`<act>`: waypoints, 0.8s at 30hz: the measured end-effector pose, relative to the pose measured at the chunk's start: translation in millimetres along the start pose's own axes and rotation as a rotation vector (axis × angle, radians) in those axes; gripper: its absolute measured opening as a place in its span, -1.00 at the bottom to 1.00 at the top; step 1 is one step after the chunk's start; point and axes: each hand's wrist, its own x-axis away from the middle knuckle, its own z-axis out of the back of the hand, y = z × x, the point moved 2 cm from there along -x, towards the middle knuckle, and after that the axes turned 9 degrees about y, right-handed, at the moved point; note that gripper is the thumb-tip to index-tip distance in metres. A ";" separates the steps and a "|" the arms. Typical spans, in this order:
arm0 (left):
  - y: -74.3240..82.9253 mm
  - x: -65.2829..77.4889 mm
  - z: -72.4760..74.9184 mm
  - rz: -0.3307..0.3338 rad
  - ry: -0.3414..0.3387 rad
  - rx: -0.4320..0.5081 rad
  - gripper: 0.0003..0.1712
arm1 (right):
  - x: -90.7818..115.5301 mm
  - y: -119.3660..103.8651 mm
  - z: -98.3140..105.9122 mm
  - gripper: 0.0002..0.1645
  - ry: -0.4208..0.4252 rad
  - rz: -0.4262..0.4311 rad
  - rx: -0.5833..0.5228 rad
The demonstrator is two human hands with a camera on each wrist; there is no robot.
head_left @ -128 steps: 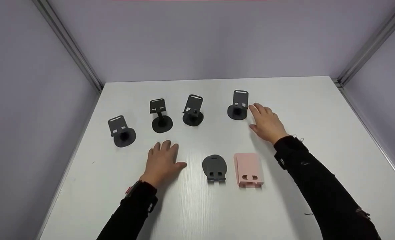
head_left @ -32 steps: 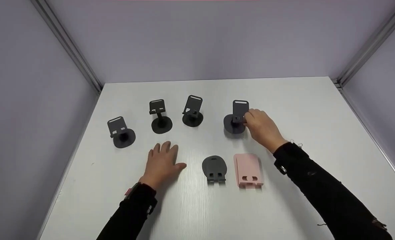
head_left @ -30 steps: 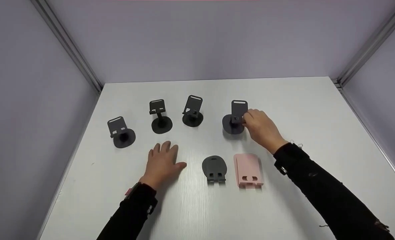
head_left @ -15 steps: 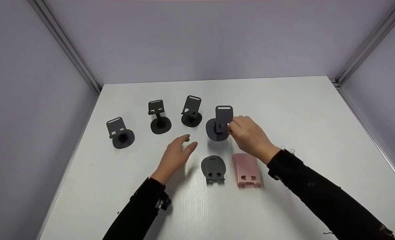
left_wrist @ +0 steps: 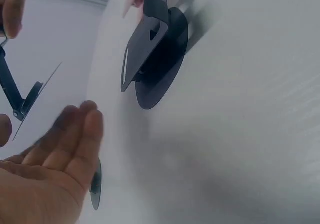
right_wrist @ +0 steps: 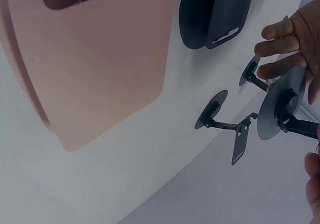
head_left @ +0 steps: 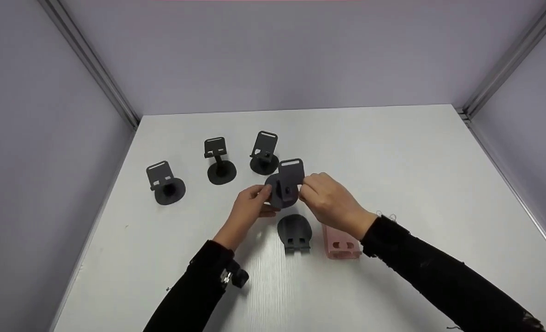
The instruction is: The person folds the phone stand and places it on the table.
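My right hand [head_left: 330,200] pinches the side of a dark grey folding phone stand [head_left: 291,171], raised above the white table. Its round base faces my left hand [head_left: 246,210], whose thumb lies at the base's rim. In the left wrist view the left fingers [left_wrist: 75,144] are straight, with a gap to the stand's base, seen edge-on. The right wrist view shows the base [right_wrist: 267,115] in front of the left fingers. Below the hands lies a folded dark grey phone stand [head_left: 295,229]. A pink folded phone stand [head_left: 342,246] is partly hidden by the right hand.
Three unfolded dark phone stands stand farther back on the white table [head_left: 393,147]: one at left [head_left: 169,191], one beside it [head_left: 221,172], and one [head_left: 264,164] just behind the held stand. Pale panels enclose the table at the back and sides.
My right hand has gripped the far-right stand, lifted it and brought it left and nearer. My left hand has risen from the table and moved right to the stand's base.
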 end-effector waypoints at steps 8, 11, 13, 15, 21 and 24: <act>1.0 1.3 2.5 0.014 0.015 0.079 -0.76 | 4.0 -6.0 -4.8 -0.80 -0.014 0.058 0.002; 0.8 2.1 4.0 0.019 0.030 0.090 -0.78 | 5.0 -7.1 -6.4 -0.80 -0.016 0.070 -0.012; 0.5 2.5 5.0 0.019 0.042 0.085 -0.79 | 5.5 -7.3 -6.9 -0.81 -0.014 0.069 -0.036; 0.5 3.0 6.0 0.025 0.050 0.084 -0.80 | 6.5 -7.0 -6.9 -0.82 -0.013 0.057 -0.077; 1.2 4.7 8.7 0.046 0.054 0.071 -0.81 | 11.3 -5.6 0.4 -0.81 -0.027 -0.014 -0.237; 0.1 4.6 10.1 0.051 0.053 0.064 -0.81 | 12.8 -2.3 3.9 -0.75 -0.010 -0.056 -0.240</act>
